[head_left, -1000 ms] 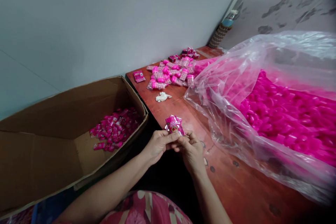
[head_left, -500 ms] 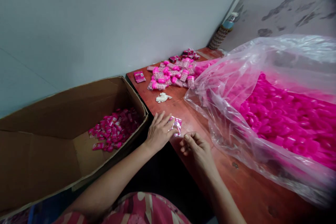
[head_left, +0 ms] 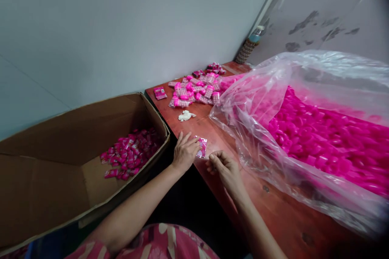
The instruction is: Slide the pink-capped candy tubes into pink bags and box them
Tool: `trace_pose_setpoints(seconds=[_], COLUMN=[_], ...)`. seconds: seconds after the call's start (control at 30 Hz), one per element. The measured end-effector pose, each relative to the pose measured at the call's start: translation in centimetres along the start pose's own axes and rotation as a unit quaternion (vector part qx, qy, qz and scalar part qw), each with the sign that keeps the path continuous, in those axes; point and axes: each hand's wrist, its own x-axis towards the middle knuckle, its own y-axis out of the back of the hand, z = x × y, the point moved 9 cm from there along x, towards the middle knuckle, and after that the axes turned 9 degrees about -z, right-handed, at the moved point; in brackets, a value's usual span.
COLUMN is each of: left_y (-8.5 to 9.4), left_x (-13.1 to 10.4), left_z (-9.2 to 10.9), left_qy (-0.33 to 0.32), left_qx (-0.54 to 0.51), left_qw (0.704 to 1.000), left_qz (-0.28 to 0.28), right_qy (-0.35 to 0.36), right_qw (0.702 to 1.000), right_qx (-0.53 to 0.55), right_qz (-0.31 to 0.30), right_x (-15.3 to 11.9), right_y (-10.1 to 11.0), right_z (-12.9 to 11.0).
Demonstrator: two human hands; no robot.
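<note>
A small shiny pink packet (head_left: 202,147) lies flat on the red-brown table (head_left: 258,210), close to its left edge. My left hand (head_left: 186,153) rests on the packet's left side with its fingers stretched out. Just to the right, my right hand (head_left: 223,166) is closed in a pinch above the table. Whatever its fingertips may hold is too small to make out. Beyond the packet lies a crumpled white scrap (head_left: 186,115).
An open cardboard box (head_left: 39,186) on the left holds a heap of pink packets (head_left: 130,153). Pink-capped containers of small beads (head_left: 194,89) are piled at the back. A big clear bag (head_left: 243,137) of pink plastic pieces (head_left: 328,141) fills the right. A bottle (head_left: 251,44) stands in the corner.
The view has shifted slightly. My left thumb, which reached over the packet's lower edge, is now tucked in. My right hand stays pinched close to the packet.
</note>
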Motion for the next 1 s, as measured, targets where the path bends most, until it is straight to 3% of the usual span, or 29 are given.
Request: trace_pose_setpoints(seconds=[0.2,0.37,0.47,0.57,0.67,0.77,0.83,0.9,1.0], left_y=[-0.3,0.1,1.1,1.9,1.6,-0.3,-1.2,-1.7,-2.2], left_x=[0.2,0.0,-0.3,-0.3,-0.2,-0.3,-0.5,-0.8,-1.3], left_z=[-0.4,-0.3,0.5,0.8,-1.0,-2.6,-3.1,-3.8,-4.4], left_qy=[0.013,0.013,-0.004,0.003,0.108,0.210,0.246,0.277,0.304], left_qx=[-0.012,-0.047,-0.097,-0.200,-0.365,-0.521,-0.576,-0.601,-0.609], left_qw=[1.000,0.999,0.995,0.979,0.925,0.826,0.775,0.745,0.729], left_qz=[-0.017,0.007,0.030,0.024,0.007,-0.052,-0.082,-0.084,-0.068], right_qy=[0.000,0.018,0.044,0.049,0.050,0.036,0.034,0.061,0.131], right_qw=[1.000,0.999,0.993,0.988,0.988,0.995,0.998,0.997,0.970], right_qx=[-0.005,0.016,0.082,0.130,0.131,0.095,0.043,-0.039,-0.205], right_qz=[0.015,0.047,0.078,0.069,0.070,0.018,-0.030,-0.041,0.020], right_x=[-0.2,0.7,1.7,3.0,3.9,4.9,6.1,8.2,12.7], right_y=[-0.2,0.3,0.7,0.5,0.6,-0.3,-1.1,-1.2,-0.3], right_z=[0.0,-0.3,-0.3,-0.4,-1.3,-2.5,-3.3,-4.5,-6.8])
